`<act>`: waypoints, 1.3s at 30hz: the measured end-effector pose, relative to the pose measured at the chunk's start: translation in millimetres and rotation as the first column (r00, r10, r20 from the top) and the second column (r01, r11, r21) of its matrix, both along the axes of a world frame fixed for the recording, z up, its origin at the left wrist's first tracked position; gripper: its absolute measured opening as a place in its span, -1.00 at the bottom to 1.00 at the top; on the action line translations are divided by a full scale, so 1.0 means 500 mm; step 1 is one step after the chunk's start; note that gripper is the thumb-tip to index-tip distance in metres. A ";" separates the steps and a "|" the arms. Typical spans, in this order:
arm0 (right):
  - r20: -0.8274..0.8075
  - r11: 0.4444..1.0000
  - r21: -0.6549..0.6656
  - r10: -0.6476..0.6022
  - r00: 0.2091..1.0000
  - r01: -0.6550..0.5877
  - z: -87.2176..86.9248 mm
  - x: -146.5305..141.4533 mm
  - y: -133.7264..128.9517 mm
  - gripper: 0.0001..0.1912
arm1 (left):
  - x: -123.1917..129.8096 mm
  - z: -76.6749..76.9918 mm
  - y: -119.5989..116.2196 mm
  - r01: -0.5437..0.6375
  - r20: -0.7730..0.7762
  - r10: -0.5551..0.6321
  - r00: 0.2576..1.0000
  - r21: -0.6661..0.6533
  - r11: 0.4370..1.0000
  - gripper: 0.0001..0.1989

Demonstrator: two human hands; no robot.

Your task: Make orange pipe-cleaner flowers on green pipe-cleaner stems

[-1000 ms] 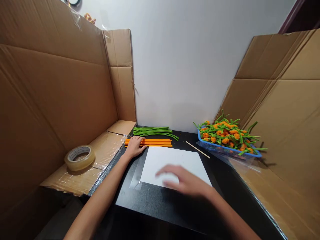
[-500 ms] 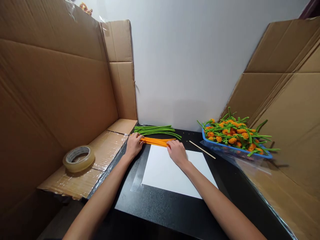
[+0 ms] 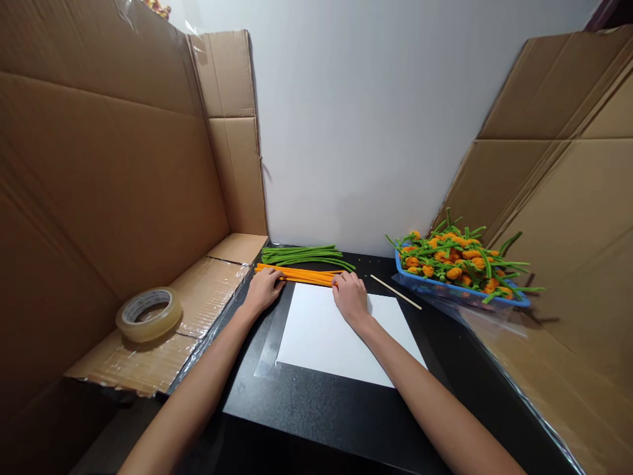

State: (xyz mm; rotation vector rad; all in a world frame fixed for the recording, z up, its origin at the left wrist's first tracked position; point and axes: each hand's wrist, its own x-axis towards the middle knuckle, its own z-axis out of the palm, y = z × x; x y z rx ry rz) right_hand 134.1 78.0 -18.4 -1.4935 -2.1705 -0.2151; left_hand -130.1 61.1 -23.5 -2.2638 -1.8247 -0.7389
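The orange stems (image 3: 307,274) lie crosswise along the paper's (image 3: 329,336) far edge. The left hand (image 3: 264,288) curls its fingers at one end, the right hand (image 3: 350,297) at the other; from here I can't tell whether either pinches them. Just behind are green stems (image 3: 304,254); rightward, a stick (image 3: 395,291), then a heaped blue basket (image 3: 452,289). Tape (image 3: 148,316) sits off left.

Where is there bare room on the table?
Free: the front strip of table below the white paper, and the patch right of it, nearer than the stick and basket. Crowded: the back, where the left hand and right hand touch orange stems beside green stems.
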 end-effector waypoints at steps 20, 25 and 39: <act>-0.977 0.908 0.027 -0.065 -0.204 -0.418 0.099 0.099 0.070 -0.57 | -0.047 0.005 0.006 -0.060 0.082 0.064 0.995 -0.051 0.997 -0.84; -0.839 0.906 0.177 -0.065 -0.540 -0.385 0.180 0.187 0.043 -0.65 | -0.076 0.006 0.006 -0.092 0.168 0.098 0.981 -0.047 0.995 -0.87; -0.806 0.917 0.351 0.399 0.437 -0.190 0.245 0.214 -0.061 -0.83 | -0.132 0.087 -0.024 -0.061 0.498 0.139 0.856 -0.170 0.984 -0.54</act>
